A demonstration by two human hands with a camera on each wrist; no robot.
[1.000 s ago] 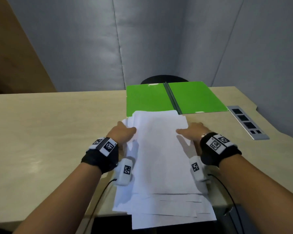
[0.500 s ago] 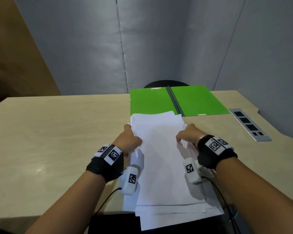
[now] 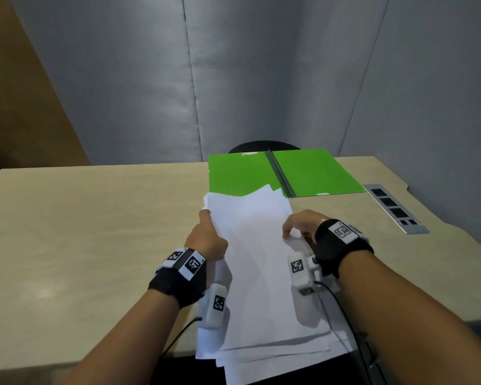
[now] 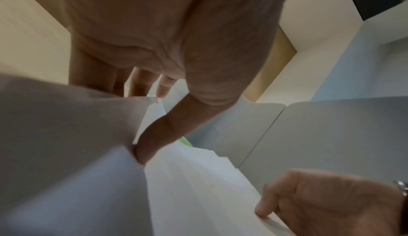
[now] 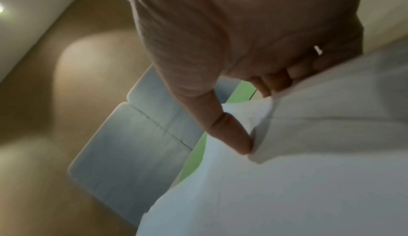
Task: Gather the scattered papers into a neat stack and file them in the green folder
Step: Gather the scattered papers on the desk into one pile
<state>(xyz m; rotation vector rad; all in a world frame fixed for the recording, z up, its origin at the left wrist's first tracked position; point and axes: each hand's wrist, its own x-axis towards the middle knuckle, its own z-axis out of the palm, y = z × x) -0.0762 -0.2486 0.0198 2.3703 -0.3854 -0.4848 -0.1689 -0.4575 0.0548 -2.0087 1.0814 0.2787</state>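
A loose stack of white papers point(image 3: 258, 262) lies lengthwise in front of me, its near ends fanned out past the table's front edge. My left hand point(image 3: 208, 234) grips the stack's left side, thumb on top point(image 4: 148, 145) and fingers under the sheets. My right hand point(image 3: 297, 226) pinches the right side, thumb pressed on the top sheet point(image 5: 234, 135). Both sides are raised slightly off the wood. The green folder point(image 3: 283, 173) lies open and flat just beyond the papers, whose far edge overlaps its left half.
The light wooden table point(image 3: 95, 232) stretches wide to the left. A grey socket strip point(image 3: 395, 208) is set into the table at the right. A dark chair back point(image 3: 264, 145) shows behind the folder. Grey padded walls close off the back.
Both hands have moved from lying flat at the paper's sides to gripping them, and squeezed the sheets into a narrower pile. The pile's far edge now overlaps the folder.
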